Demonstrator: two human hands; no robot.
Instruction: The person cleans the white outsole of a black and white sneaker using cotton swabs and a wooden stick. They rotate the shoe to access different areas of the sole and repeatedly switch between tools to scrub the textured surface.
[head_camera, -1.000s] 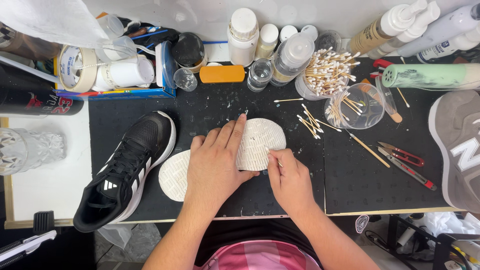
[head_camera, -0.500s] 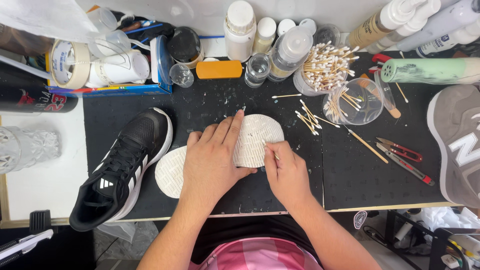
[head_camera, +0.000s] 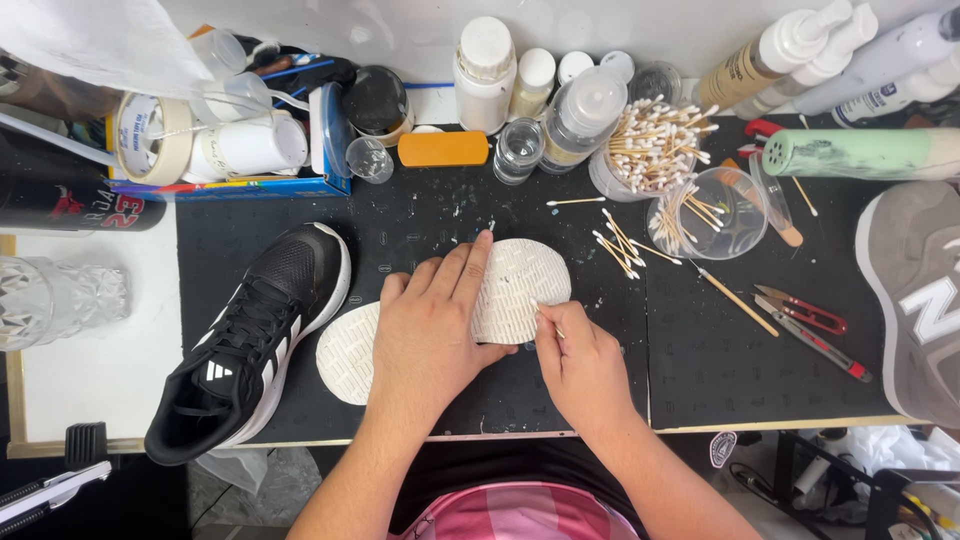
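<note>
Pressing flat on the white shoe sole (head_camera: 520, 285), the left hand (head_camera: 430, 335) lies open. The right hand (head_camera: 580, 365) pinches a thin stick (head_camera: 558, 328) against the sole's edge, beside a black sneaker (head_camera: 255, 335).

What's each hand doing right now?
Left hand: open, pressed flat on the white sole.
Right hand: closed, pinching a thin stick against the sole's edge.
</note>
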